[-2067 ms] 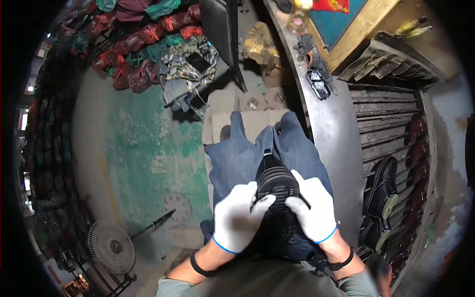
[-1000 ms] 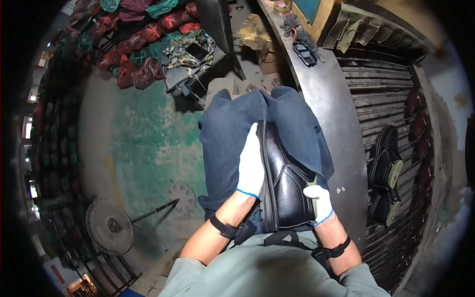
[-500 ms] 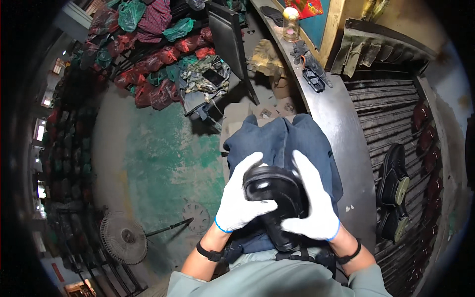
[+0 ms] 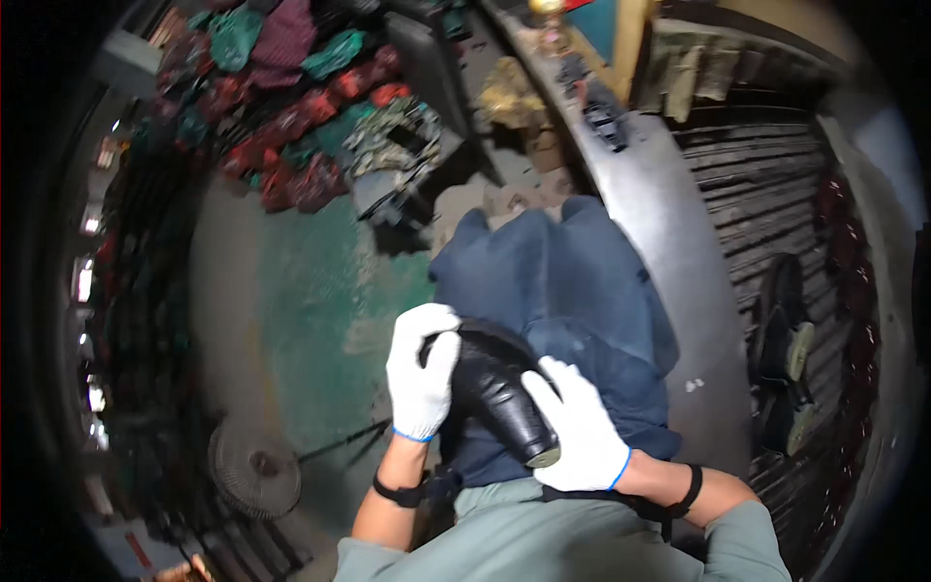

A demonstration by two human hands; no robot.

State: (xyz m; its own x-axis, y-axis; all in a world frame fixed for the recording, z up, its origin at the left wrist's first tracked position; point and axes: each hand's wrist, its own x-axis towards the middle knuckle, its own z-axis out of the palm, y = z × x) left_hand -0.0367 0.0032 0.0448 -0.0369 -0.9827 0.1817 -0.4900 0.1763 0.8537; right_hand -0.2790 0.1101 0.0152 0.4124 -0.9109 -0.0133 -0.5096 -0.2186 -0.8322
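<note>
A glossy black shoe [image 4: 497, 398] lies slantwise over my lap, its broad end up and to the left. At its narrow lower right end a small pale greenish patch shows. My left hand [image 4: 420, 373], in a white knit glove, is closed on the broad end, thumb and fingers gripping its edge. My right hand [image 4: 582, 432], gloved alike, holds the other end from the right, with fingers lying along the side. The shoe's underside is hidden against my blue trousers [image 4: 553, 281].
A metal bench [image 4: 669, 223] curves along my right, bearing a dark tool [image 4: 603, 121]. Beyond it, black shoes [image 4: 784, 335] rest on a slatted rack [image 4: 742, 184]. A fan [image 4: 254, 468] stands at lower left. Red bags [image 4: 310, 179] and a chair [image 4: 427, 68] are farther off.
The shoe has turned, so its broad end now points upper left. My left hand has moved left onto that end; my right hand has shifted toward the narrow end. The view has shifted slightly.
</note>
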